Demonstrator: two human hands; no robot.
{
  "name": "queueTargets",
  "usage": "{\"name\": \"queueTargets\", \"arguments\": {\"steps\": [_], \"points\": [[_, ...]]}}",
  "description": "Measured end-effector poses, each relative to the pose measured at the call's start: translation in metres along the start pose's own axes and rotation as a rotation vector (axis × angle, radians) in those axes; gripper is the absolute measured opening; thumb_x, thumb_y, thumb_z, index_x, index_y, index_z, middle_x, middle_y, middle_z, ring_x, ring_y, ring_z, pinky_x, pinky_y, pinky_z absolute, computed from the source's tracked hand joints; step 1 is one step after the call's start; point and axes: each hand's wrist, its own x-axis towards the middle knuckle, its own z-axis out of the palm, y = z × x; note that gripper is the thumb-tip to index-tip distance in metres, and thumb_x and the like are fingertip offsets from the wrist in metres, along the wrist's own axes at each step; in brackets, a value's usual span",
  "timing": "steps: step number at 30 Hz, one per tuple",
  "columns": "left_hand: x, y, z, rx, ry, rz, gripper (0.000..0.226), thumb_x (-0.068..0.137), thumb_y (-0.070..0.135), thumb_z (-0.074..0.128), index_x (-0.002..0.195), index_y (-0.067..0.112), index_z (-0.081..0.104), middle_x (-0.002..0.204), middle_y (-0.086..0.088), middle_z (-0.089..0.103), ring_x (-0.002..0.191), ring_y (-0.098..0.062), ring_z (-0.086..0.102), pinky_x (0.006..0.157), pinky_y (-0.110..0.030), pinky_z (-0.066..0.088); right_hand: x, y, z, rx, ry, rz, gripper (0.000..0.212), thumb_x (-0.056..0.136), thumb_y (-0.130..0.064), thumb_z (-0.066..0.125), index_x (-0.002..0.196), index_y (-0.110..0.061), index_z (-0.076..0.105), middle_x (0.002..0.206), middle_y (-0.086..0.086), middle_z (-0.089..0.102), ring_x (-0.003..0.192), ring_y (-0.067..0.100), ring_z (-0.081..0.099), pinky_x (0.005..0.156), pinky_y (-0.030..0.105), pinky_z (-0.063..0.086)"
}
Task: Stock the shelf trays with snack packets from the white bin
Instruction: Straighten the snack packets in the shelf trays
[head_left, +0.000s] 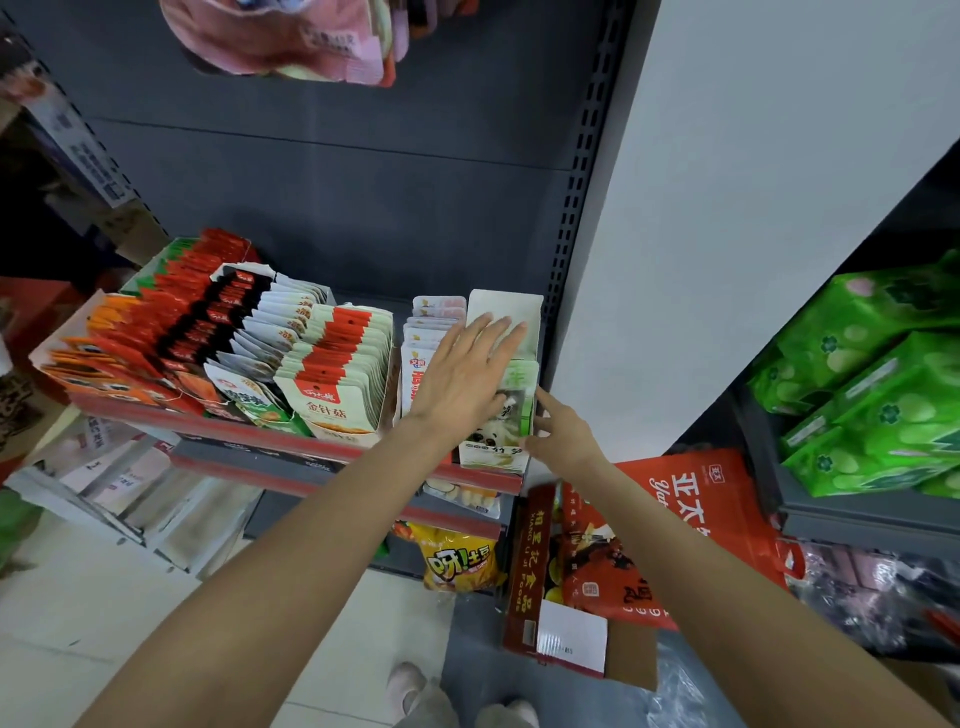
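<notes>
A white cardboard shelf tray stands at the right end of the shelf and holds green-and-white snack packets. My left hand lies flat over the packets with its fingers straight, reaching toward the tray's back wall. My right hand touches the tray's right side near its front, fingers extended along the packets. To the left stand trays of pink-white packets, red-and-white packets and orange, red and black ones. No white bin is in view.
A white wall rises just right of the tray beside the slotted upright. Green bags fill a shelf at the right. Red boxes and bags lie on the floor below, with a yellow snack bag on a lower shelf.
</notes>
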Motion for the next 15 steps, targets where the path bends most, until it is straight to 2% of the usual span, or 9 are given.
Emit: {"name": "queueTargets", "arguments": {"steps": [2,4,6,7,9,11,13,15], "points": [[0.011,-0.001,-0.006,0.047,-0.07,0.008,0.085,0.083,0.037,0.065,0.149,0.019,0.013,0.153,-0.005,0.024,0.141,-0.024,0.021,0.116,-0.042,0.012,0.0,0.0,-0.002,0.013,0.012,0.014,0.077,0.087,0.0,0.058,0.15,-0.024,0.022,0.14,0.006,0.049,0.127,0.021,0.049,0.096,0.034,0.049],[0.023,-0.002,-0.013,0.086,-0.093,0.028,0.078,0.079,0.034,0.069,0.142,0.019,0.025,0.136,-0.004,0.046,0.126,-0.024,0.042,0.106,-0.04,0.027,-0.001,-0.001,-0.003,0.016,0.014,0.036,0.075,0.088,0.0,0.056,0.149,-0.024,0.021,0.142,0.004,0.047,0.128,0.02,0.048,0.088,0.027,0.05],[0.033,-0.003,-0.018,0.109,-0.089,0.012,0.072,0.077,0.031,0.072,0.136,0.019,0.031,0.121,-0.004,0.056,0.112,-0.024,0.05,0.096,-0.037,0.034,0.0,0.001,-0.002,0.004,-0.001,0.056,0.075,0.088,0.001,0.053,0.15,-0.027,0.021,0.143,0.007,0.047,0.126,0.021,0.05,0.073,0.02,0.049],[0.038,-0.004,-0.018,0.113,-0.078,-0.031,0.076,0.076,0.031,0.074,0.137,0.019,0.029,0.123,-0.004,0.054,0.113,-0.024,0.049,0.096,-0.037,0.033,0.0,0.0,-0.002,-0.009,-0.006,0.055,0.076,0.088,0.002,0.051,0.15,-0.029,0.021,0.142,0.008,0.047,0.123,0.021,0.053,0.064,0.016,0.047],[0.045,-0.003,-0.015,0.121,-0.019,-0.179,0.1,0.071,0.031,0.079,0.146,0.021,0.014,0.139,-0.01,0.04,0.127,-0.026,0.039,0.103,-0.04,0.03,0.001,-0.001,-0.001,-0.03,-0.007,0.045,0.077,0.086,0.005,0.047,0.15,-0.03,0.02,0.141,0.009,0.048,0.114,0.02,0.057,0.053,0.012,0.04],[0.044,0.004,-0.005,0.163,0.114,-0.258,0.12,0.066,0.01,0.08,0.15,0.019,-0.006,0.153,-0.017,0.017,0.142,-0.03,0.021,0.112,-0.044,0.025,0.002,-0.001,-0.002,-0.047,-0.005,0.043,0.078,0.086,0.005,0.046,0.15,-0.03,0.018,0.141,0.009,0.049,0.114,0.021,0.057,0.056,0.014,0.042],[0.037,0.011,0.008,0.213,0.229,-0.193,0.12,0.064,-0.012,0.065,0.15,0.016,-0.014,0.157,-0.018,0.0,0.146,-0.031,0.005,0.117,-0.044,0.016,0.002,-0.002,-0.002,-0.064,-0.006,0.048,0.078,0.086,0.004,0.048,0.15,-0.029,0.018,0.14,0.008,0.05,0.12,0.023,0.055,0.07,0.025,0.049],[0.027,0.011,0.019,0.242,0.237,-0.101,0.112,0.065,-0.018,0.051,0.149,0.014,-0.016,0.157,-0.016,-0.008,0.145,-0.03,-0.003,0.118,-0.042,0.009,0.003,-0.002,-0.003,-0.069,-0.016,0.048,0.078,0.086,0.003,0.05,0.15,-0.029,0.018,0.141,0.006,0.05,0.124,0.021,0.052,0.08,0.029,0.051]]}}
